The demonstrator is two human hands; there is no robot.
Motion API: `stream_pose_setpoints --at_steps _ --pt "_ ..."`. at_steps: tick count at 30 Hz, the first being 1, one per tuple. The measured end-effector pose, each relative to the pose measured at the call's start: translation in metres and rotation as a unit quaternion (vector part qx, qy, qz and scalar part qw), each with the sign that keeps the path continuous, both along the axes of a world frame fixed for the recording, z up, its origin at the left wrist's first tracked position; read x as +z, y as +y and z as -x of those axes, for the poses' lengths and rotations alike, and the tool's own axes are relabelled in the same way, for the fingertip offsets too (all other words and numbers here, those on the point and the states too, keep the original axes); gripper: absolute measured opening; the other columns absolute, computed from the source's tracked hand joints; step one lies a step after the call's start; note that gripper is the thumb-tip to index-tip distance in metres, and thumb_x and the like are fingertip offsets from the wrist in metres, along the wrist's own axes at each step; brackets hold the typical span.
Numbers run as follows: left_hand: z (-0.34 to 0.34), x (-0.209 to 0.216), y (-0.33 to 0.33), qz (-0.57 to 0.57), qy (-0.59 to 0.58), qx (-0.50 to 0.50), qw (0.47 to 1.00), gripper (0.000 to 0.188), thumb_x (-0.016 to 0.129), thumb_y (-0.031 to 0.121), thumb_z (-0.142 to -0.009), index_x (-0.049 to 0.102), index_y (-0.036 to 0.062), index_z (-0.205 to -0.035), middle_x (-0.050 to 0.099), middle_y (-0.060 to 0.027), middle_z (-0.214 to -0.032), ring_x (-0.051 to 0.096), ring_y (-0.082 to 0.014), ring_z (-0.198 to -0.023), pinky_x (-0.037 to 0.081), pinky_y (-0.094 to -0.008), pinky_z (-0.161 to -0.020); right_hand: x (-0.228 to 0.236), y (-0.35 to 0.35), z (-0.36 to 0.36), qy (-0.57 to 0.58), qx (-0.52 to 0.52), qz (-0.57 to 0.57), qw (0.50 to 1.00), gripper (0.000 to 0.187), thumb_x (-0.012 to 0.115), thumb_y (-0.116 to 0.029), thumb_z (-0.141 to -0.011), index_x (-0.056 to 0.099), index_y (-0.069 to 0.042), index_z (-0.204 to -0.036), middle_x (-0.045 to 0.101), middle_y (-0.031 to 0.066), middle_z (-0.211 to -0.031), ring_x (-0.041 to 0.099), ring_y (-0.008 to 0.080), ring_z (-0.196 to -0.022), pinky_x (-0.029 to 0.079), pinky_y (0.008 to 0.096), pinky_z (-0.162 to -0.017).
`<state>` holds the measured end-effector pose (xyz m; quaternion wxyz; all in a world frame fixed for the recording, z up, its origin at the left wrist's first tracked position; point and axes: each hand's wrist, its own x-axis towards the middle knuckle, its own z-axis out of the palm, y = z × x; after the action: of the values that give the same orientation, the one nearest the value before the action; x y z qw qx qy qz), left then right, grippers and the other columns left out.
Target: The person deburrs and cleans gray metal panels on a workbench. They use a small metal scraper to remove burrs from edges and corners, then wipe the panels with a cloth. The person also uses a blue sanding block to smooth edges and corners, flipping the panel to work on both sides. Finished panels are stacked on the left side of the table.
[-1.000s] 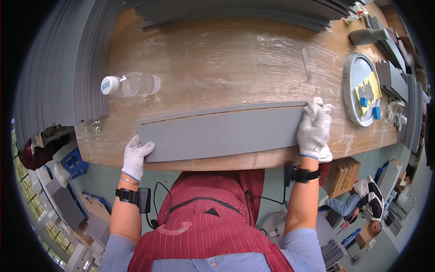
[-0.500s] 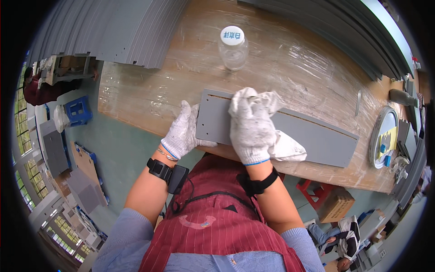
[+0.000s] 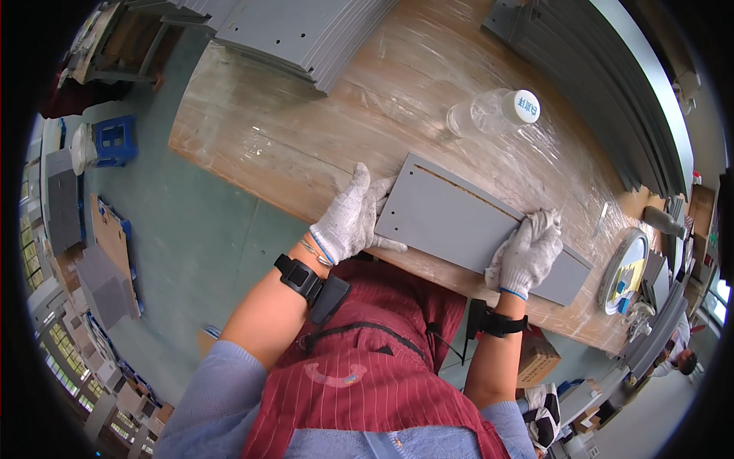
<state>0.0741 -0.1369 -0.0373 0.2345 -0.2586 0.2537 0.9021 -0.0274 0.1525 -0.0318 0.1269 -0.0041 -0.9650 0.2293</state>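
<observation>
Left hand (image 3: 352, 219), fingers spread wide, against the grey panel (image 3: 451, 218) at nine o'clock; right hand (image 3: 527, 256), fingers gripping white cloth (image 3: 497, 264), at its four o'clock.

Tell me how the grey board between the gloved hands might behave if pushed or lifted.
The grey board is likely stiff, since it looks like a flat, solid panel. It will probably slide rather than roll, lying flat on the film-covered table. Brown material showing in its long groove suggests a wood-based core, so it may feel fairly heavy.
</observation>
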Motion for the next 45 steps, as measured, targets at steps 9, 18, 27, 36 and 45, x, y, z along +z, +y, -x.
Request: stream_pose_setpoints --at_steps 9,18,27,36,45 --pt "-0.006 -0.016 0.009 0.028 -0.003 0.198 0.98 0.09 0.029 0.072 -0.097 0.027 0.0018 -0.154 0.039 -0.0144 -0.154 0.048 -0.0282 -0.135 0.036 -0.0419 -0.115 0.027 -0.189 -0.062 -0.155 0.363 0.01 0.919 0.027 0.067 -0.018 -0.085 0.066 -0.01 -0.111 0.065 0.0178 -0.1 0.065 0.0403 -0.085 0.054 0.0467 -0.071" --pt "-0.004 -0.004 0.004 -0.033 -0.014 0.105 0.994 0.112 0.031 0.083 -0.089 0.019 -0.0072 -0.154 0.035 -0.0219 -0.154 0.043 -0.0389 -0.138 0.043 -0.0627 -0.104 0.068 -0.054 -0.042 -0.467 0.112 0.428 0.766 0.025 0.058 -0.004 -0.092 0.057 0.006 -0.115 0.062 0.013 -0.107 0.064 0.0234 -0.09 0.053 0.0381 -0.077" --pt "0.0 -0.01 0.025 -0.003 -0.039 0.121 0.992 0.069 0.031 0.055 -0.105 0.039 0.0006 -0.146 0.051 -0.0185 -0.141 0.055 -0.033 -0.127 0.056 -0.0577 -0.092 0.007 -0.084 -0.028 -0.063 0.287 0.092 0.951 0.02 0.068 -0.008 -0.085 0.07 -0.009 -0.104 0.064 0.0147 -0.114 0.065 0.0325 -0.098 0.053 0.0409 -0.087" --pt "0.082 0.045 0.031 0.658 0.046 -0.169 0.733 0.072 0.08 0.037 -0.082 0.051 0.0099 -0.141 0.06 -0.0122 -0.131 0.06 -0.0274 -0.12 0.052 -0.0413 -0.102 -0.008 0.1 0.033 0.031 0.015 -0.002 0.999 0.016 0.056 -0.002 -0.093 0.067 0.009 -0.095 0.07 0.026 -0.101 0.066 0.0401 -0.104 0.046 0.0439 -0.102" --pt "0.148 0.023 0.043 0.555 0.235 0.049 0.797 0.07 0.088 0.023 -0.072 0.052 0.0089 -0.131 0.065 -0.0064 -0.115 0.064 -0.0189 -0.105 0.054 -0.035 -0.093 -0.01 0.1 0.035 0.044 0.023 0.012 0.999 0.02 0.057 -0.003 -0.094 0.068 0.009 -0.105 0.07 0.0278 -0.107 0.066 0.0398 -0.109 0.045 0.0429 -0.105"
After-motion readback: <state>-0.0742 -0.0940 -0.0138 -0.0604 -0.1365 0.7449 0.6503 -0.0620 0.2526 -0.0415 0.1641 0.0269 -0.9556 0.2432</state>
